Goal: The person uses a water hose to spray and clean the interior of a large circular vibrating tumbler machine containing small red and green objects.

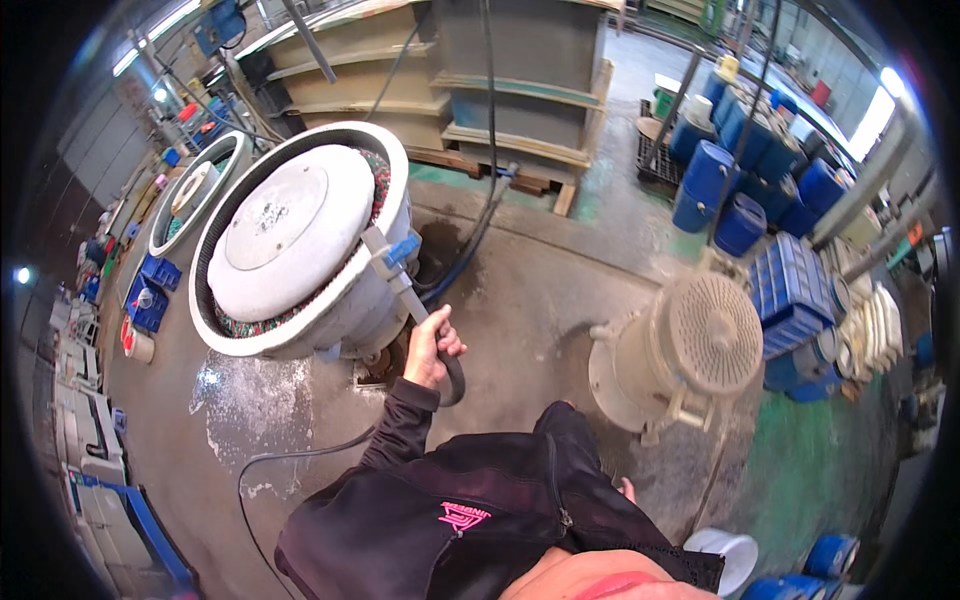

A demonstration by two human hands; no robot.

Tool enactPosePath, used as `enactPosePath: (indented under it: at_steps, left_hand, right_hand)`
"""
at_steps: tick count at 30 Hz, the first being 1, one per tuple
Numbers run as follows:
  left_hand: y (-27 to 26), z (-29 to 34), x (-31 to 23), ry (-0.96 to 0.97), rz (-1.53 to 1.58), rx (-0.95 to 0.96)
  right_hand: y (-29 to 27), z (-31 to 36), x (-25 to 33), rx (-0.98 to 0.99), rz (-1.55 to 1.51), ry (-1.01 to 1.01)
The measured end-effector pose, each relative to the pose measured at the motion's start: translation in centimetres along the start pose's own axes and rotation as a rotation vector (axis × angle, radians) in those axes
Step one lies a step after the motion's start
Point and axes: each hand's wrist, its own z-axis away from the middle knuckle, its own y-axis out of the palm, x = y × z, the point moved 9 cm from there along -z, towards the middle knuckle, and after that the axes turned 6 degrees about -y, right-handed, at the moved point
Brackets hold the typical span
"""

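Observation:
My left hand (434, 345) is closed around a grey pipe (408, 298) with a blue valve handle (402, 250) near its far end. That end reaches the near right rim of a round tub machine (375, 285). A large pale dome (290, 230) fills the tub's middle, and small red and green pieces (377, 185) lie in the ring around it. Below my grip, a dark hose (455, 385) curves down from the pipe. Only a small bit of my right hand (627, 490) shows beside my jacket, low and right of centre; its fingers are mostly hidden.
A second round tub (165, 215) stands behind at left. On the right is a beige drum machine (640, 360) with a perforated top. Blue barrels (705, 180) and a blue crate (795, 285) stand beyond it. Dark hoses hang and trail over the wet floor (520, 300).

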Motion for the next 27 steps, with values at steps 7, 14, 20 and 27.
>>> enactPosePath:
  at_steps: [7, 14, 20, 27]
  left_hand:
    - [7.2, -16.5, -2.1, 0.024, 0.244, -0.119]
    - [10.7, -24.7, -6.7, 0.197, 0.106, -0.385]
    - [9.7, -35.0, -13.9, 0.471, -0.072, -0.545]
    - [12.3, -40.8, -21.8, 0.436, -0.135, -0.597]
  right_hand:
    - [0.8, -31.2, 39.6, 0.198, 0.081, -0.586]
    - [20.0, -31.2, 72.9, 1.315, -0.497, -0.598]
    - [32.1, -33.9, 87.2, 1.651, -0.802, -0.073]
    - [35.2, -38.3, 96.3, 1.841, -0.576, 0.095]
